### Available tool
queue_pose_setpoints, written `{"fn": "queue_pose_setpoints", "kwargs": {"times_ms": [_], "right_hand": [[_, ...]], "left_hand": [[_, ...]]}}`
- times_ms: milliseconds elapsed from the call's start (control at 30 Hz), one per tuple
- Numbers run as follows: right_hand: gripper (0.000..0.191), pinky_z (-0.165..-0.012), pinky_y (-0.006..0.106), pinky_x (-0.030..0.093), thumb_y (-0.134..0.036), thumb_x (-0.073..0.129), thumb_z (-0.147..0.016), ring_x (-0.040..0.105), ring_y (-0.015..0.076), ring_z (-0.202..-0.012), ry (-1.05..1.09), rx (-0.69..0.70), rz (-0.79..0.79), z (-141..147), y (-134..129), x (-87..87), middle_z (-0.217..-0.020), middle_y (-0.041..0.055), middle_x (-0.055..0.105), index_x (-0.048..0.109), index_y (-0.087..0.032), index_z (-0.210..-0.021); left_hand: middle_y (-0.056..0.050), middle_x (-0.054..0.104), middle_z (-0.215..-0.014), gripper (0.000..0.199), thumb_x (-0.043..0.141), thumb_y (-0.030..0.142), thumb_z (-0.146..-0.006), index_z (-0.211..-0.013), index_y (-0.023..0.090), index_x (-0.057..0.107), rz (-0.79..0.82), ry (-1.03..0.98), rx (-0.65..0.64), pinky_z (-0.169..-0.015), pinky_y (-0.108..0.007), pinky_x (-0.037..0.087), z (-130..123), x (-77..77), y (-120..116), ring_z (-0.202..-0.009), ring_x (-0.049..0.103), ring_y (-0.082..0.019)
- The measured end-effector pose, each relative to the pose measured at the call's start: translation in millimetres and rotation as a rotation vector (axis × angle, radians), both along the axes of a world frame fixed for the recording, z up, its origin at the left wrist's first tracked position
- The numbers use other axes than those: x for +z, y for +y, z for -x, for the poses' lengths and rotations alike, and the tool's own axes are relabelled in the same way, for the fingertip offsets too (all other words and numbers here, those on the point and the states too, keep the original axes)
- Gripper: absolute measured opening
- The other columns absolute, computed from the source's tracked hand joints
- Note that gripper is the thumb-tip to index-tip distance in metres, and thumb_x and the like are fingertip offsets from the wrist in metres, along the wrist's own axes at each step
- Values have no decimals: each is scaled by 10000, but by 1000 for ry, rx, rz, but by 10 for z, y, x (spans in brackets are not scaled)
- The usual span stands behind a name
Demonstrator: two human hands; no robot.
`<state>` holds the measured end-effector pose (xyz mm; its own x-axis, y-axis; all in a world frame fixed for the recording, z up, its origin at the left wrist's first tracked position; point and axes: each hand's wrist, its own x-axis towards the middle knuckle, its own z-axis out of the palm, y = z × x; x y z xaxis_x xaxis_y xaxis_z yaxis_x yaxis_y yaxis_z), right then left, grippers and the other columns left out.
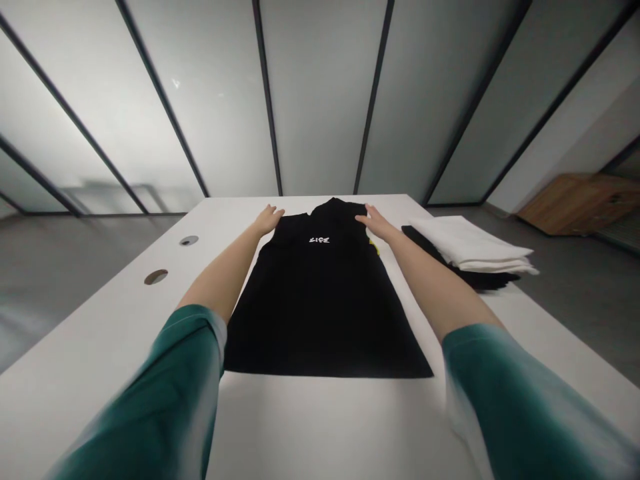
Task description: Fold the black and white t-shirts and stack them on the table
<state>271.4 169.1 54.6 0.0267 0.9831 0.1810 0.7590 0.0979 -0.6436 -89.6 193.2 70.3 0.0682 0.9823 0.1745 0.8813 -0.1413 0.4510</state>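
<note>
A black T-shirt (320,307) lies spread on the white table (320,427) in front of me, its hem toward me. Small white lettering (319,240) shows on its upper part. My left hand (269,219) is at the shirt's far left corner, fingers stretched out and touching the edge of the cloth. At the far right corner, my right hand (377,222) rests on the fabric with its fingers apart. A bit of yellow (374,247) peeks out along the shirt's right edge, below my right hand; what it belongs to is hidden. The far collar area looks uneven and raised.
Folded white cloth (470,243) lies on folded black cloth (487,280) at the table's right side. Two round holes, one covered (189,240) and one open (156,277), are on the left. Frosted glass panels (320,100) stand behind. A wooden piece (575,203) is at far right.
</note>
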Motion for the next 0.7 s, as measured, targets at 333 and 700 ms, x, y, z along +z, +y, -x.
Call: {"fn": "queue_pose_setpoints", "kwargs": {"times_ms": [333, 700], "right_hand": [[545, -1053, 454, 415, -512, 473, -943, 549, 368, -1259, -518, 54, 170, -369, -1389, -505, -1356, 214, 590, 614, -108, -1280], [554, -1065, 457, 381, -504, 439, -944, 473, 358, -1322, -637, -3, 38, -291, -2031, -770, -1413, 214, 536, 568, -106, -1308]], "left_hand": [[-242, 365, -1556, 831, 359, 636, -905, -1481, 37, 387, 215, 343, -31, -1154, -409, 303, 420, -786, -1248, -1445, 353, -344], [-232, 485, -1465, 745, 417, 575, -911, -1453, 64, 419, 17, 329, 29, -1111, -440, 350, 441, -815, -1886, -1367, 449, -354]]}}
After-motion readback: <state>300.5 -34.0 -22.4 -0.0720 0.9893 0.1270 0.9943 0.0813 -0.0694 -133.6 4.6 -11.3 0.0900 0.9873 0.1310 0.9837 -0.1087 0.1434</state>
